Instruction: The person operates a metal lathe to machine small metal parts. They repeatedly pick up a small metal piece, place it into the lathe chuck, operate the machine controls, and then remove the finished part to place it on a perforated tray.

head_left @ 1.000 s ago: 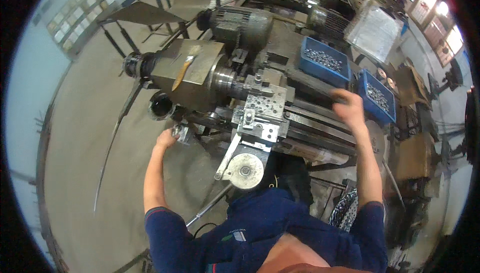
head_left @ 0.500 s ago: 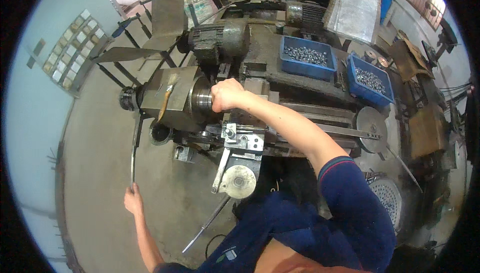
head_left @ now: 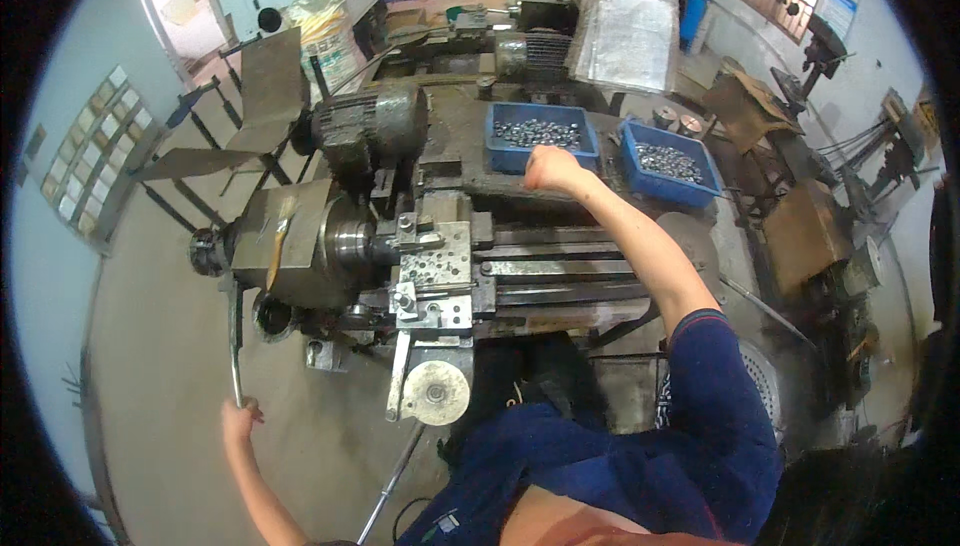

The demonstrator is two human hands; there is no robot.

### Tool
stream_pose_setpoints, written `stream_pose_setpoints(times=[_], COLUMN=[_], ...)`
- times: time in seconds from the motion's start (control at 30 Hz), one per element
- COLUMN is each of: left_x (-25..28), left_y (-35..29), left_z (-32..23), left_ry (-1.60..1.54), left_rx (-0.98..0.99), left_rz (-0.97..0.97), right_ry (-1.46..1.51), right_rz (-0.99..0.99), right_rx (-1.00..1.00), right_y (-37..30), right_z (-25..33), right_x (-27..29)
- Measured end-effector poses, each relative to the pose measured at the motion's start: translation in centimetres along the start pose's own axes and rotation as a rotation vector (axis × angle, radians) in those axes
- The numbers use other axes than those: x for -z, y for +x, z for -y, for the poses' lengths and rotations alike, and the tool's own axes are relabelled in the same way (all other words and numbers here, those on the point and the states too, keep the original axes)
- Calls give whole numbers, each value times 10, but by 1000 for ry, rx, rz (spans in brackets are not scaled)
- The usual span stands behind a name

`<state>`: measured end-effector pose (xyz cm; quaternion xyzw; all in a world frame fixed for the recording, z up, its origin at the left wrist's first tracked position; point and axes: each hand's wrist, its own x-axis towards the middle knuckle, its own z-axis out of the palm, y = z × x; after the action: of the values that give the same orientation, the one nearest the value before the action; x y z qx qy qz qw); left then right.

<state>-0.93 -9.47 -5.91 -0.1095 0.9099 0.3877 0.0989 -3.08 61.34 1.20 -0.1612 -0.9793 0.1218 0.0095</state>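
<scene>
My left hand is wrapped round the lower end of a long metal lever hanging from the lathe's headstock. My right hand hovers at the front edge of a blue bin filled with small shiny metal parts. Its fingers are curled in, and whatever they hold is hidden. To the left of that hand, the round steel spindle nose faces a tool block with rows of holes. Below the block sits a pale round handwheel.
A second blue bin of metal parts stands to the right. A wooden-handled brush lies on the headstock. Behind it is a greasy electric motor. A long rod slants down below the handwheel. Metal rails run rightward.
My right hand has moved from the spindle nose rightward to the front of the left blue bin. My left hand stays on the lever. The view has shifted to the right.
</scene>
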Motion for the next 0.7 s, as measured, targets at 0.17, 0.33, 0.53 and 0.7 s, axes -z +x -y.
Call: stream_pose_setpoints(times=[0.17, 0.33, 0.53, 0.7], left_x=[-6, 1, 9, -4], left_y=[3, 12, 8, -36], left_z=[-2, 6, 12, -41], left_ry=[-134, -208, -394, -189], left_rx=[-109, -151, -50, 23], left_rz=[-14, 38, 141, 198], right_ry=[204, 200, 223, 265], right_rz=[-230, -363, -376, -295], right_rx=[66, 168, -368, -819], right_y=[-21, -104, -290, -465], right_z=[-39, -112, -229, -290], right_x=[13, 10, 19, -23])
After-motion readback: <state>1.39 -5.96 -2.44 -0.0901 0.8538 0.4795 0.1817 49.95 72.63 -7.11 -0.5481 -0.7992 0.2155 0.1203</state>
